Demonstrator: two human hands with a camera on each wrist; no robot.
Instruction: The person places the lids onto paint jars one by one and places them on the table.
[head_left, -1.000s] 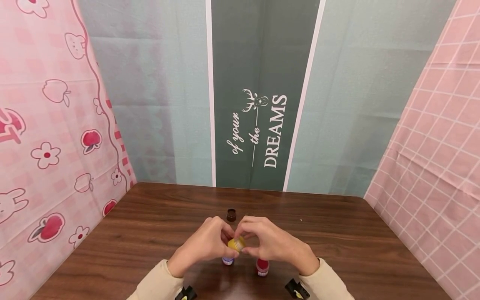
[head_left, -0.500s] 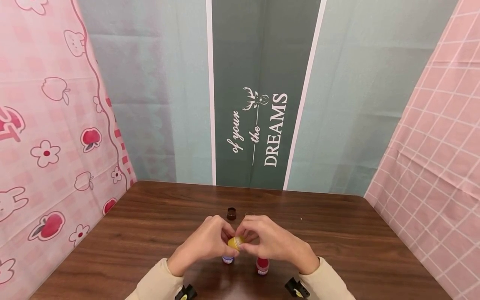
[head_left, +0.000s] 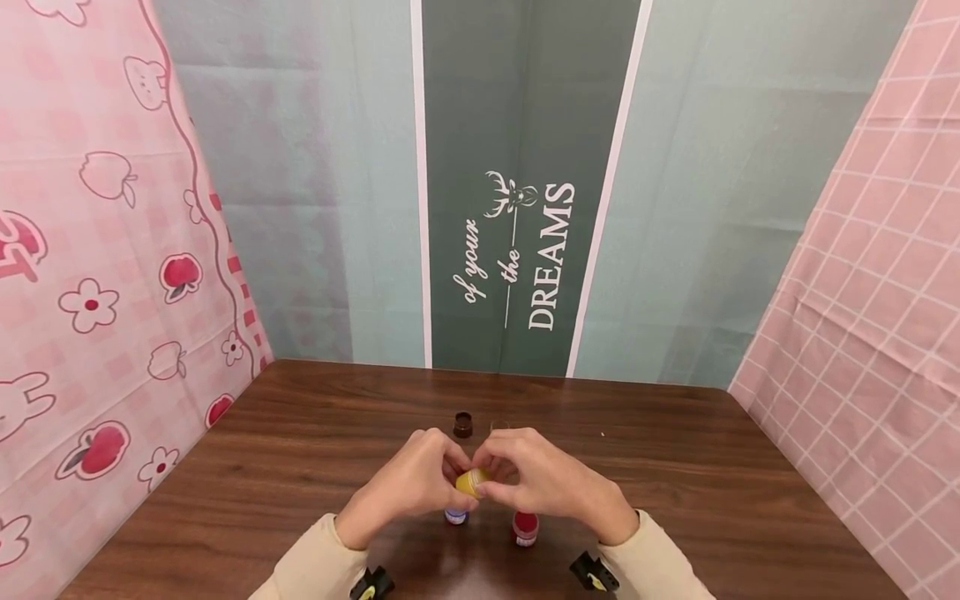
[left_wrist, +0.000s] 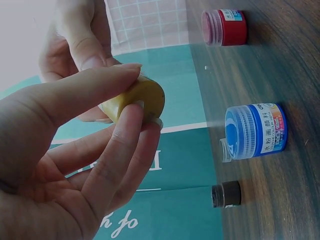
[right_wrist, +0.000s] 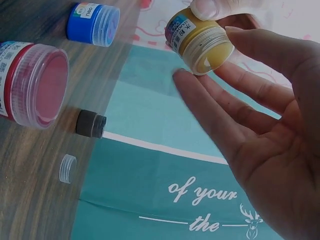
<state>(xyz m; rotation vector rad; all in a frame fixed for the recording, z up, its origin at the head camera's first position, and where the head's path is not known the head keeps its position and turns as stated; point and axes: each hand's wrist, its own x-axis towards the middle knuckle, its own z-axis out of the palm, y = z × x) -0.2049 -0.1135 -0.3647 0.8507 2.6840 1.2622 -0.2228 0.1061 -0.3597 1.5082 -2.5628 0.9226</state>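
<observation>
A small jar of yellow paint (head_left: pixel 470 482) is held tilted above the table, between both hands. My left hand (head_left: pixel 417 477) grips the coloured body, with thumb and fingertips around its base in the left wrist view. At the other end is the clear ridged lid (right_wrist: pixel 206 50), and my right hand (head_left: pixel 543 479) pinches around it with thumb and fingers. Below the hands, a blue paint jar (left_wrist: pixel 256 131) stands on the left side and a red paint jar (head_left: pixel 526 529) on the right, both with clear lids.
Farther back on the brown wooden table (head_left: pixel 675 467) stands a black paint jar (head_left: pixel 462 425) whose top shows no lid. A loose clear ring-shaped lid (right_wrist: pixel 68 168) lies near it. Printed cloths hang around the table's far and side edges.
My right thumb and fingers have shifted slightly around the lid, the thumb moving up a little. My left hand stays on the yellow jar, and the jars on the table have not moved.
</observation>
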